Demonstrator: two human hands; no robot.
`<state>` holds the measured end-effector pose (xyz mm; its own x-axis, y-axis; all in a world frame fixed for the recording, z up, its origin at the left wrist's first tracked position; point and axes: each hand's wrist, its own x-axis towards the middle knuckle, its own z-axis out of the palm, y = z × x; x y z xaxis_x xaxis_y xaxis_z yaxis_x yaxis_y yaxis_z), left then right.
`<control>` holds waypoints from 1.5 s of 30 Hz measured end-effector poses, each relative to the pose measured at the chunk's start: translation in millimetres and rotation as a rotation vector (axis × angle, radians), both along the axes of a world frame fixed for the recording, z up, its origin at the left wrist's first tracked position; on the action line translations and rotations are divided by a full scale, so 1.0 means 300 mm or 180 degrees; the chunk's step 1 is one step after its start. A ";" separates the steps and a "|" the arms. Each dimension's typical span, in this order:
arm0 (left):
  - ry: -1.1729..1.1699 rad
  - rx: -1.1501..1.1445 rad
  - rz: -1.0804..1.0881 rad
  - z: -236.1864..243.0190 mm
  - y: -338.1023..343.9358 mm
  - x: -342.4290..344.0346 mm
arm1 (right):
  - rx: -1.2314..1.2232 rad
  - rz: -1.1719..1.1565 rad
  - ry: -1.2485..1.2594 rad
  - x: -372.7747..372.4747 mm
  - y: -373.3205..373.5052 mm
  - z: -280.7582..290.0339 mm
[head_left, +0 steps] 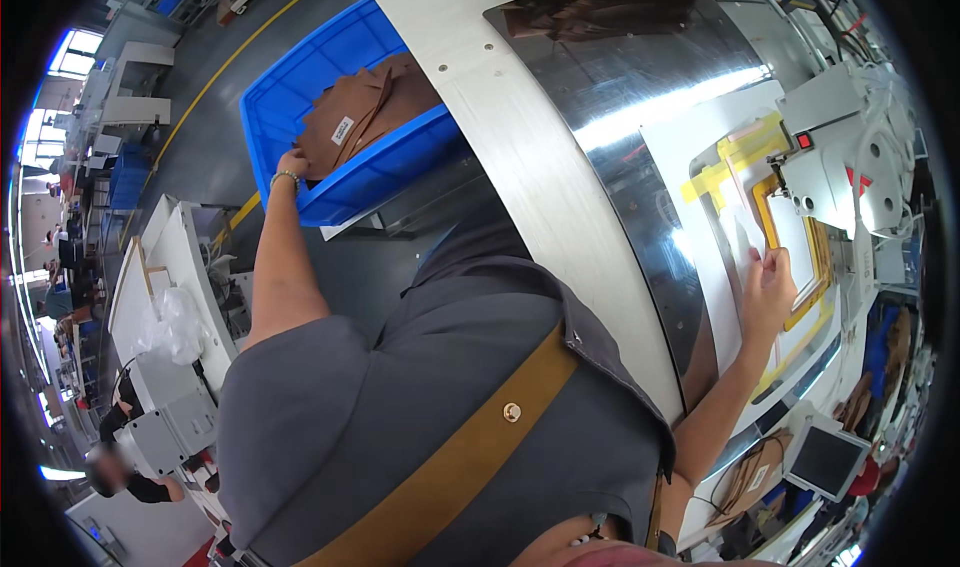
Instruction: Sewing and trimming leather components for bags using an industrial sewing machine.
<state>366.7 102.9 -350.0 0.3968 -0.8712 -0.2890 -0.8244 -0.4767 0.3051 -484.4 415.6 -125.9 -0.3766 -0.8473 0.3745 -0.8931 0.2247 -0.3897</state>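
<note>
At the near left edge of the blue bin (345, 199), my left hand (291, 164) reaches over the rim. Its fingers close on the edge of a pile of flat brown pieces (385, 97), and their tips are partly hidden. A small white label (342, 130) lies on the pile. To the right, my right hand (768, 289) pinches a thin white piece (738, 229) above the sewing machine's work plate. Just beyond those fingers is a yellow-edged frame (815, 267), close to the machine head (845, 172). Yellow tape (735, 154) marks the plate around it.
A pale table edge (540, 157) runs between the bin and the machine. More brown pieces (610, 2) lie stacked at the table's far end. A screen (828, 461) stands at lower right. Another person (125, 472) is at the lower left, near a white machine.
</note>
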 end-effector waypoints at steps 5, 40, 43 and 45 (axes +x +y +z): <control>-0.1204 0.0798 -0.0608 0.125 -0.060 -0.415 | 0.0151 0.0107 0.0059 0.030 -0.012 0.033; 0.2389 -0.1680 -0.3621 0.923 0.096 -1.638 | -0.0123 0.0498 -0.2220 0.007 -0.029 0.193; 0.3963 0.0013 -0.3929 0.921 0.195 -1.902 | -0.0434 0.0759 -0.2684 0.016 -0.007 0.224; 0.4391 0.0699 -0.3896 0.880 0.290 -2.054 | -0.0487 0.0662 -0.2836 0.054 0.023 0.255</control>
